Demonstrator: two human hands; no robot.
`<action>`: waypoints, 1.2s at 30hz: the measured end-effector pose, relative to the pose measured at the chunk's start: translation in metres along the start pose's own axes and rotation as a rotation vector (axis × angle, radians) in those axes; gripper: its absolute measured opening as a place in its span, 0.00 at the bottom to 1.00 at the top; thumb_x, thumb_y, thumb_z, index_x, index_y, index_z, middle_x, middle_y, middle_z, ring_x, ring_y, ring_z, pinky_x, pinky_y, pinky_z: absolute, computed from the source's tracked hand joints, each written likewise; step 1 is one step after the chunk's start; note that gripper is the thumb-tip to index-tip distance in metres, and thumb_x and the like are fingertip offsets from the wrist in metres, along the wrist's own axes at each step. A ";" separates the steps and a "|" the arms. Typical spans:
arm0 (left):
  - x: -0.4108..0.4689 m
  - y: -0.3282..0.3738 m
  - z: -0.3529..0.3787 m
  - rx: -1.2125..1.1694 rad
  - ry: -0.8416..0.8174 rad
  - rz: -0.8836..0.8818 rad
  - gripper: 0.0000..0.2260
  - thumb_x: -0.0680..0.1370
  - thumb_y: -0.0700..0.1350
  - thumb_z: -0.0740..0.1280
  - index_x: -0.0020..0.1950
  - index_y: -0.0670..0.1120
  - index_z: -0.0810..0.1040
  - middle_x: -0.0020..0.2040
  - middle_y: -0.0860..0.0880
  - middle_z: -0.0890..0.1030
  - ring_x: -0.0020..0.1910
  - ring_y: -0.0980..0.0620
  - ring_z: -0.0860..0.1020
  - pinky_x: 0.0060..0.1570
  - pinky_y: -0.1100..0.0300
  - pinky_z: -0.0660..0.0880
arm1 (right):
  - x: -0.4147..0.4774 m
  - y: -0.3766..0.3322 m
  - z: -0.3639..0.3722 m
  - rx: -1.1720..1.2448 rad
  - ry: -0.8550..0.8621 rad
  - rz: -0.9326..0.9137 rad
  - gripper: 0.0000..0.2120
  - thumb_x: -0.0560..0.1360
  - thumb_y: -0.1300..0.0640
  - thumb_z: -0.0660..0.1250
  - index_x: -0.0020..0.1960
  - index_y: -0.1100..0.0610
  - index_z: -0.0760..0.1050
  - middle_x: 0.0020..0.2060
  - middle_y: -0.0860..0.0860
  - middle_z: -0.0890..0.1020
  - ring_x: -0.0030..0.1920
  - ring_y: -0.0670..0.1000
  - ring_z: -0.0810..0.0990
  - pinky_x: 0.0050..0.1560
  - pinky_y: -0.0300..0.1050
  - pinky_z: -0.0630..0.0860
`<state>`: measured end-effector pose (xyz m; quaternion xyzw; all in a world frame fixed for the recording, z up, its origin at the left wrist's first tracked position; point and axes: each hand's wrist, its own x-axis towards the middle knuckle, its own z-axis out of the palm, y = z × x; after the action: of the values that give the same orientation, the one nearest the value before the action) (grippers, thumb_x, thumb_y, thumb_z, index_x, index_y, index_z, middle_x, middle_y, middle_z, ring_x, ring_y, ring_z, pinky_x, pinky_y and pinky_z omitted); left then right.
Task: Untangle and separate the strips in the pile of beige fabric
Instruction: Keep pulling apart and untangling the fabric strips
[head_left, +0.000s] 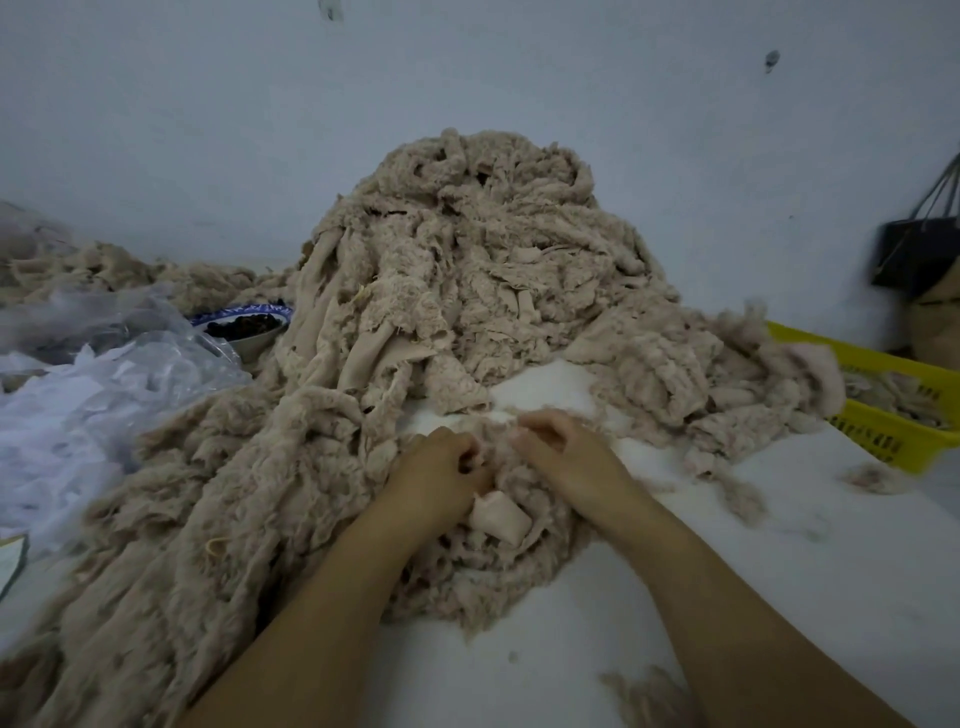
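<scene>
A tall pile of beige fluffy fabric strips (467, 260) rises at the middle of the white table (779, 561) against the wall. Long strips (208, 493) trail from it toward the near left. A smaller tangled clump (498, 566) lies in front of me. My left hand (439, 475) grips fabric at the clump's top with curled fingers. My right hand (563, 452) pinches a strip beside it. Both hands are close together, and a smooth folded strip end (498, 519) shows just below them.
Crumpled clear plastic bags (104, 374) lie at the left. A blue-patterned bowl (244, 325) with dark contents sits behind them. A yellow basket (893, 415) holding fabric stands at the right edge, with a black bag (914, 254) hanging on the wall above it. Loose fluff scraps (872, 478) dot the table.
</scene>
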<state>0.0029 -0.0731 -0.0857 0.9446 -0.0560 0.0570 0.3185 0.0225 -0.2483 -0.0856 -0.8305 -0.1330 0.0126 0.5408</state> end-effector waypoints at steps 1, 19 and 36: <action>0.001 -0.001 0.000 -0.045 0.030 -0.016 0.11 0.80 0.43 0.64 0.39 0.44 0.70 0.41 0.46 0.71 0.44 0.47 0.71 0.39 0.57 0.65 | -0.002 -0.001 0.002 -0.125 -0.109 -0.031 0.14 0.78 0.42 0.67 0.61 0.44 0.75 0.51 0.34 0.75 0.52 0.36 0.75 0.44 0.27 0.69; -0.007 0.019 -0.001 -0.508 0.112 0.028 0.19 0.75 0.62 0.66 0.38 0.48 0.74 0.30 0.57 0.77 0.27 0.62 0.75 0.30 0.69 0.70 | 0.006 -0.013 -0.006 0.897 0.131 0.136 0.17 0.80 0.50 0.66 0.65 0.57 0.77 0.55 0.55 0.85 0.56 0.55 0.84 0.61 0.56 0.78; -0.005 0.019 -0.022 -1.327 0.240 -0.091 0.16 0.80 0.54 0.65 0.54 0.44 0.85 0.55 0.41 0.84 0.58 0.43 0.82 0.59 0.50 0.74 | -0.014 -0.026 0.020 -0.039 0.063 -0.221 0.33 0.70 0.20 0.48 0.51 0.43 0.77 0.51 0.43 0.78 0.52 0.38 0.76 0.54 0.36 0.73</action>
<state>-0.0065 -0.0738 -0.0576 0.5376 -0.0038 0.1016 0.8371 -0.0001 -0.2237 -0.0725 -0.8212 -0.2067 -0.0756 0.5265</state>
